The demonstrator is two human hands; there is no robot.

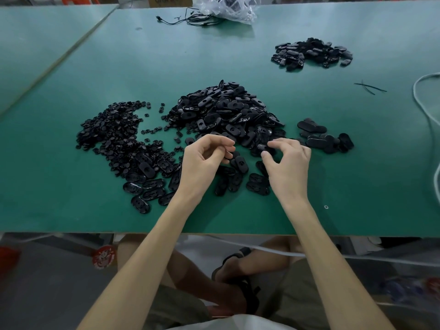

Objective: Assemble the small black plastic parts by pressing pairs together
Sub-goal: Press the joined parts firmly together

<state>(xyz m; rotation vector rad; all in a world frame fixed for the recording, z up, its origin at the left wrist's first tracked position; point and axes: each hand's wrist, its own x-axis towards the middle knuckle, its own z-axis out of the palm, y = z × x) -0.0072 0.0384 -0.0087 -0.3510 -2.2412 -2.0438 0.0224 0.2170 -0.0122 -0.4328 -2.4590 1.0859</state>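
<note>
A big heap of black oval plastic shells [223,110] lies in the middle of the green table [119,67]. To its left spreads a pile of small round black parts [112,132]. My left hand [204,163] hovers at the heap's near edge, fingers curled, pinching a small black part [228,156] at its fingertips. My right hand [289,163] is beside it, thumb and forefinger curled round a black oval shell [262,147]. More oval shells [238,172] lie loose between and under both hands.
A group of oval pieces [326,139] sits just right of my right hand, and another pile [312,53] lies at the far right. A plastic bag [228,8] and black cable [195,19] are at the back. A white cord [426,108] runs along the right edge.
</note>
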